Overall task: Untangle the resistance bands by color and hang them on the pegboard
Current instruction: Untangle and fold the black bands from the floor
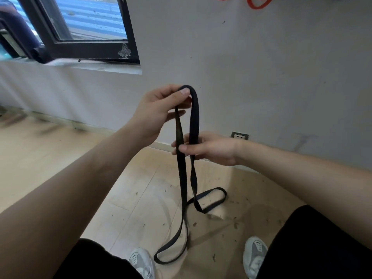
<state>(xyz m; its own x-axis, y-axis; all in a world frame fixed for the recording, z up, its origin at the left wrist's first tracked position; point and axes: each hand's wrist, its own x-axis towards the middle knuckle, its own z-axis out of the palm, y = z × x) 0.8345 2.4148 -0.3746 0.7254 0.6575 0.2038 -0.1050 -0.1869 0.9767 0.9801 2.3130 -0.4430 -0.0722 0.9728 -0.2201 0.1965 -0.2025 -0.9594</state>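
A long black resistance band (182, 178) hangs in front of me, its top bend held up by my left hand (159, 109), which pinches it between thumb and fingers. Lower down, my right hand (209, 148) grips both hanging strands together at mid-height. Below the hands the strands twist and trail onto the floor in two loops, one near my left shoe and one further right. Red bands (258, 2) hang on the wall at the top edge, mostly cut off by the frame. No pegboard shows.
A grey wall stands straight ahead with a power socket (239, 135) low down. A dark-framed open window (80, 31) is at the upper left. The tiled floor (141, 198) carries scattered bits of debris. My grey shoes (141, 262) are at the bottom.
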